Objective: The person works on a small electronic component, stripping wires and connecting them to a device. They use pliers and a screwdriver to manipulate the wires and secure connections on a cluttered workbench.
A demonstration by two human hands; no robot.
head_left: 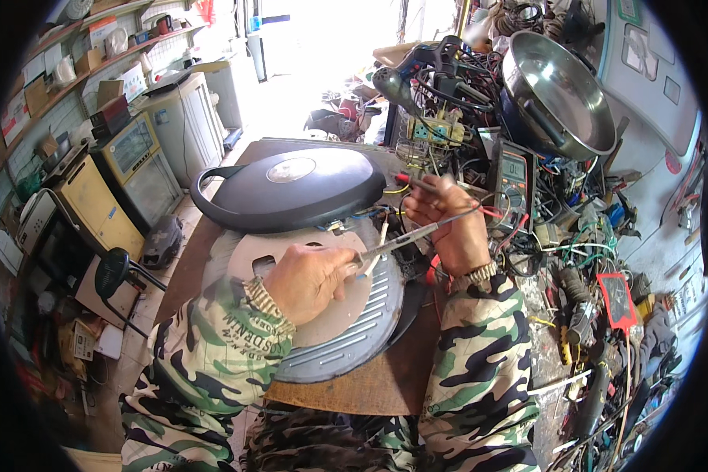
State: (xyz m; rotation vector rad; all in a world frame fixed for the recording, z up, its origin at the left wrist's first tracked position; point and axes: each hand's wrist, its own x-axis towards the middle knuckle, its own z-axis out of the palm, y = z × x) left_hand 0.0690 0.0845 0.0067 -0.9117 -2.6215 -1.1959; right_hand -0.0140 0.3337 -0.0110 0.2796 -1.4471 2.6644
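My left hand (311,279) is closed over the opened underside of a round appliance. A long, thin grey rod-shaped tool (405,238) runs from its fingers up to the right, past my right wrist; I cannot make out its exact kind. My right hand (446,220), slightly blurred, pinches a dark test probe (421,185) with a red end pointing left. Beneath my left hand lies a tan round sheet (330,315) with cutouts, on a ribbed grey metal disc (354,346). Behind it rests a dark oval cover with a loop handle (291,189). Small wires show between cover and disc.
A multimeter (514,185) stands right of my right hand, with red leads near it. Behind it leans a large steel pan (562,94). Tangled cables and tools (582,315) crowd the right side. The brown tabletop (370,397) ends close to my lap.
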